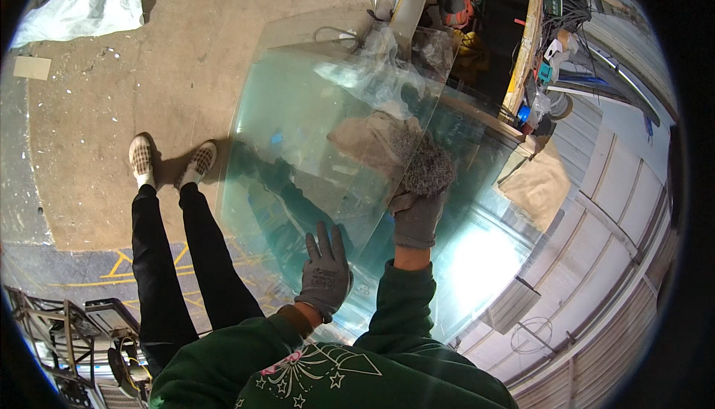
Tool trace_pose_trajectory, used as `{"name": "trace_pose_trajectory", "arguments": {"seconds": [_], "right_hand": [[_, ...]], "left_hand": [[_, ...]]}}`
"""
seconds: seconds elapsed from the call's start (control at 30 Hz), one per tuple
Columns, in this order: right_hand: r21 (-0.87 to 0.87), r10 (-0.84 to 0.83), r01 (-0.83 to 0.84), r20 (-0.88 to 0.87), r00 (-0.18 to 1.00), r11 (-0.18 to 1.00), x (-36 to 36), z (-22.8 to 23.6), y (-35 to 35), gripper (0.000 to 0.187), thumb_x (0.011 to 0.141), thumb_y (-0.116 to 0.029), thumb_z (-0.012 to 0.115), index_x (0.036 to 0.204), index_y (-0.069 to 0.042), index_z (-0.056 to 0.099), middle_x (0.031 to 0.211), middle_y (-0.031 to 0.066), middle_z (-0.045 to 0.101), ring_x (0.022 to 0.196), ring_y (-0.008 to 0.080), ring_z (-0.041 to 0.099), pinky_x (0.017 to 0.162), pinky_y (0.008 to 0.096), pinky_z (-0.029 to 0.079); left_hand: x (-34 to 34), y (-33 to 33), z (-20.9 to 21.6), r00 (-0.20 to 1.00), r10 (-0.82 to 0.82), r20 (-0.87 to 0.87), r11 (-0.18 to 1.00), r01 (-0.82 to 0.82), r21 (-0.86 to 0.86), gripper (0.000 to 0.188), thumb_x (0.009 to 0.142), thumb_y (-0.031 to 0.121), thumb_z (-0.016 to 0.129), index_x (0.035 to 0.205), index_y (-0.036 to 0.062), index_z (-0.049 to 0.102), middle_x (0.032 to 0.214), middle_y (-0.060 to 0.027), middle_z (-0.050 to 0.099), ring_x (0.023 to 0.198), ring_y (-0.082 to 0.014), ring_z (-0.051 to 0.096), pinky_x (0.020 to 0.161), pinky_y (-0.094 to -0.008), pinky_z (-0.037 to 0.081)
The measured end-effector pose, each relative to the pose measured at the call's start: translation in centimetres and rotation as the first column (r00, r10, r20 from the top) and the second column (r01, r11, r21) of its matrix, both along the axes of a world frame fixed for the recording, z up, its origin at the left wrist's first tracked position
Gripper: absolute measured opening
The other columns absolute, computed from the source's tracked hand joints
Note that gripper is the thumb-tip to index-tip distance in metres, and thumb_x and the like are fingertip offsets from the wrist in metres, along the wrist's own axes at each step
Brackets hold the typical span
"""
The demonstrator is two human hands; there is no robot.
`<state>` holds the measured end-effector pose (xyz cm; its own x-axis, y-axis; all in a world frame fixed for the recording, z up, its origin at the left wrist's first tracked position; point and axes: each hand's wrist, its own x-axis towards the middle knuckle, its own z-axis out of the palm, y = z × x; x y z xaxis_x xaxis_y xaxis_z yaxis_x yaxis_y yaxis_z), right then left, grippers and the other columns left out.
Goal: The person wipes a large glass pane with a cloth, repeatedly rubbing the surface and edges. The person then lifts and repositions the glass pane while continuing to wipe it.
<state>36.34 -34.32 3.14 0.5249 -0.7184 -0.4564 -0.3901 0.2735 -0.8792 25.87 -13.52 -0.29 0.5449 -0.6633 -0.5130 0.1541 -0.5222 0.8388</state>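
A large curved glass pane (313,133) is held upright above the concrete floor (149,74). The left hand (325,271) is pressed flat against it, fingers spread; the right hand (418,212) is clamped on a steel-wool pad (428,167) against its edge.

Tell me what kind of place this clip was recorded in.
Probably a glass workshop or warehouse: large panes of glass lean upright under gloved hands, the floor is bare concrete, and a cluttered workbench stands by a corrugated metal wall.
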Motion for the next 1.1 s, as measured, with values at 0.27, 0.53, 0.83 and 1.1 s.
{"name": "trace_pose_trajectory", "arguments": {"seconds": [0.27, 0.53, 0.83, 1.1], "right_hand": [[-0.356, 0.106, -0.171, -0.197, 0.975, 0.919, 2.1, 0.5, 2.8, 0.04, 0.113, -0.039, 0.059, 0.129, -0.003, 0.065, 0.102, 0.0019, 0.068, 0.085, 0.0148, 0.063, 0.075, 0.032, 0.053], [-0.438, 0.17, -0.309, -0.328, 0.929, 0.844, 0.2, 1.3, 7.0, 0.051, 0.116, -0.039, 0.053, 0.149, 0.0, 0.053, 0.124, 0.0064, 0.067, 0.107, 0.0159, 0.065, 0.089, 0.0315, 0.055], [-0.077, 0.062, -0.067, -0.074, 0.995, 0.995, -1.3, 1.6, 7.6, 0.048, 0.114, -0.042, 0.054, 0.144, -0.004, 0.056, 0.106, -0.0005, 0.066, 0.085, 0.006, 0.059, 0.069, 0.0228, 0.048], [0.168, -0.01, -0.017, 0.158, 0.987, 0.986, -2.5, 0.8, 8.0, 0.045, 0.116, -0.039, 0.05, 0.144, -0.004, 0.057, 0.109, 0.0038, 0.07, 0.09, 0.0093, 0.066, 0.068, 0.0217, 0.054]], "left_hand": [[0.3, 0.3, 0.1, 0.999, -0.004, -0.046, 1.0, 0.004, -0.003, 0.099, 0.093, 0.032, 0.073, 0.167, -0.0082, 0.019, 0.169, -0.0411, 0.019, 0.146, -0.0644, 0.038, 0.098, -0.0602, 0.057], [3.0, 1.8, 0.7, 0.999, -0.033, 0.031, 0.994, 0.035, -0.099, 0.104, 0.098, 0.043, 0.073, 0.161, -0.0175, 0.017, 0.162, -0.0466, 0.026, 0.143, -0.0634, 0.042, 0.113, -0.0599, 0.048], [13.3, -0.3, 3.4, 0.893, 0.349, -0.286, 0.826, -0.437, -0.356, 0.082, 0.097, 0.041, 0.076, 0.153, -0.0076, 0.041, 0.15, -0.0311, 0.051, 0.133, -0.0515, 0.057, 0.107, -0.052, 0.052], [16.1, -2.5, 4.8, 0.805, 0.52, -0.284, 0.811, -0.57, -0.13, 0.037, 0.099, 0.028, 0.07, 0.126, 0.0022, 0.068, 0.129, -0.0209, 0.066, 0.114, -0.0437, 0.067, 0.095, -0.0491, 0.055]]}}
